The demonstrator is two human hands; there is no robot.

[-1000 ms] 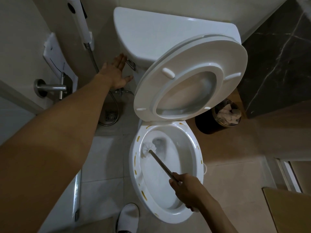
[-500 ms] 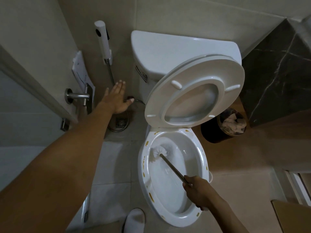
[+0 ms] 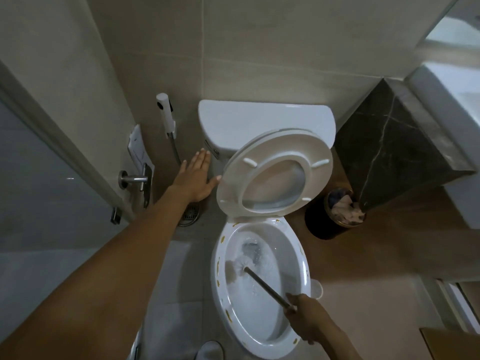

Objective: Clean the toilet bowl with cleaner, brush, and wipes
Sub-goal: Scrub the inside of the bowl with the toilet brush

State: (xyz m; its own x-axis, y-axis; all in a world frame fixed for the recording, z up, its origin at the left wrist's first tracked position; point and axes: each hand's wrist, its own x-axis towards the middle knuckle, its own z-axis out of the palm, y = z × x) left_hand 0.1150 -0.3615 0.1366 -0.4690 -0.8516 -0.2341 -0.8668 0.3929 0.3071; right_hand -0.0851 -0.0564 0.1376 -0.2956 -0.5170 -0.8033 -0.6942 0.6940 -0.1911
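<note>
The white toilet bowl (image 3: 301,279) stands open with its seat and lid (image 3: 275,175) raised against the tank (image 3: 265,120). Yellow spots dot the rim. Water swirls and foams inside the bowl. A toilet brush (image 3: 240,266) with a white head and a dark metal handle sits low in the bowl at the left side. My right hand (image 3: 306,318) grips the end of the handle over the bowl's right rim. My left hand (image 3: 197,180) is stretched out flat with straight fingers beside the tank's left side, near the flush lever (image 3: 211,149). It holds nothing.
A bidet sprayer (image 3: 166,115) hangs on the wall left of the tank, with a floor drain (image 3: 191,215) below. A door with a metal handle (image 3: 133,179) is at left. A dark waste bin (image 3: 335,214) holding paper stands right of the toilet beside a dark marble counter (image 3: 394,152).
My left hand has drawn back from the flush lever on the tank. Water now rushes in the bowl. The brush head has shifted lower in the bowl, and my view has pulled back.
</note>
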